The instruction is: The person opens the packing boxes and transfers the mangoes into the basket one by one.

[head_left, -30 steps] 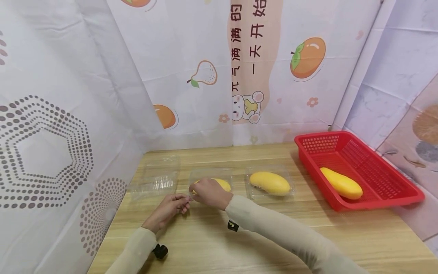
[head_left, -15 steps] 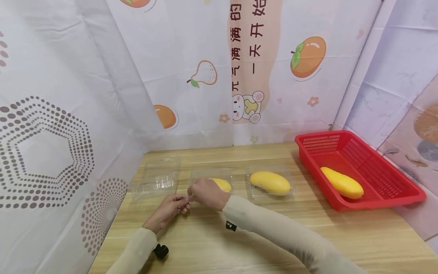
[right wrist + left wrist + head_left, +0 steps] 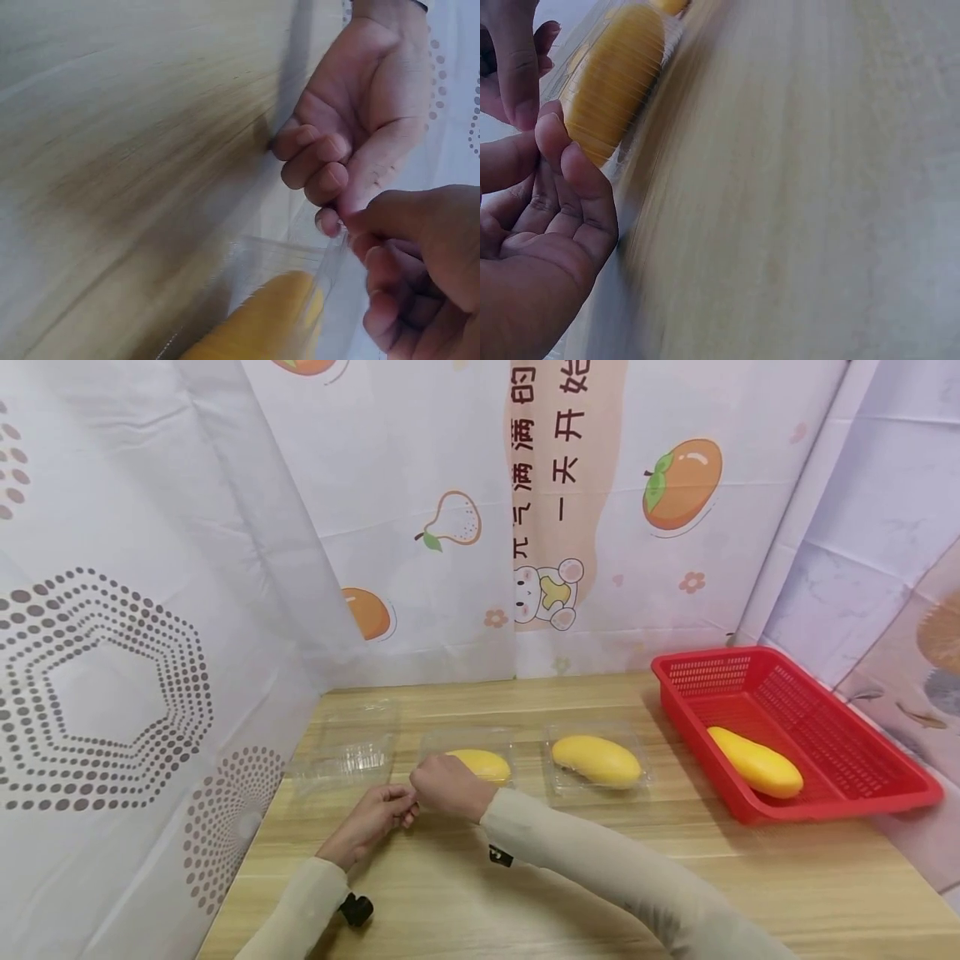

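A yellow mango (image 3: 483, 766) lies in a clear plastic box (image 3: 468, 734) at the middle of the table. At that box's near left corner my left hand (image 3: 367, 822) and right hand (image 3: 453, 789) meet fingertip to fingertip. The right wrist view shows a clear plastic edge (image 3: 330, 251) running from the box wall up to the pinched fingertips. In the left wrist view, the left thumb and forefinger pinch right below the right thumb, and the ridged clear wall covers the mango (image 3: 615, 82). The pinched bit itself is mostly hidden by the fingers.
To the right stands another clear box with a mango (image 3: 597, 761) in it. A third clear box (image 3: 356, 756), unfilled and with its lid spread, lies at the left. A red basket (image 3: 795, 814) at the far right holds one long yellow fruit (image 3: 756, 762). Printed curtains close the back and sides.
My right hand has slid a little left along the box's front, uncovering more of the mango. The left hand has stayed nearly still.
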Tool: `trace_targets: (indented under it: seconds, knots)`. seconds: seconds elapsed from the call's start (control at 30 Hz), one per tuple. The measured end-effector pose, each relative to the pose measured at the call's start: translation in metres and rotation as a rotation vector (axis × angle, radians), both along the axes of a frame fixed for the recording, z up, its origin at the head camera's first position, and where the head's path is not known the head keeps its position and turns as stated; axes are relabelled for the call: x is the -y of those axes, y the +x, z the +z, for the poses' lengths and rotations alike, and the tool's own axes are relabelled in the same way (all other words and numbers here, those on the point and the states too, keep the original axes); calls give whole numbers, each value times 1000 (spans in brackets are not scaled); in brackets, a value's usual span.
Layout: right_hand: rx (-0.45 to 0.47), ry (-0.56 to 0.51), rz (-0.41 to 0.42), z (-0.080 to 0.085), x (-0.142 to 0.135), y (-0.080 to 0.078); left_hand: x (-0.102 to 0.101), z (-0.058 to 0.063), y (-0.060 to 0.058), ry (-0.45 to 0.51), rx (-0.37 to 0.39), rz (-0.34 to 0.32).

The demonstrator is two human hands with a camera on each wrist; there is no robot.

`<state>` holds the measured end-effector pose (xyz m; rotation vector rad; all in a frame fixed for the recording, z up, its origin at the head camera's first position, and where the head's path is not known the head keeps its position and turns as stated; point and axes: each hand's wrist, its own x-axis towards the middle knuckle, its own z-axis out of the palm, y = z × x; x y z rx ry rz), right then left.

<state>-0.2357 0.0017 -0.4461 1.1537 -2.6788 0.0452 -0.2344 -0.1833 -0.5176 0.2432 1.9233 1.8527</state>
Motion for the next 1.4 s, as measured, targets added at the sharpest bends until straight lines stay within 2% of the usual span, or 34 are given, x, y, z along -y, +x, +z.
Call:
trace_targets:
  seconds: [0.27, 0.53, 0.77, 0.87, 1.13, 1.27, 1.4]
  knots:
    - [18, -73, -4, -7, 0, 3, -1, 1, 0, 35, -8, 34]
    - [25, -125, -16, -14, 0, 2, -9, 1, -1, 48, 32, 124]
    - [25, -155, -21, -18, -2, 1, -13, 8, 1, 47, 35, 146]
    - [16, -178, -15, -19, -2, 0, -14, 4, -1, 46, 33, 168]
    - [-10, -308, 4, -17, -3, -2, -16, 2, -1, 39, 20, 178]
    - [23, -275, 20, -19, -4, -3, -16, 0, 0, 69, 25, 169]
    - [9, -259, 30, -22, -6, -4, -16, -3, 0, 88, 28, 153]
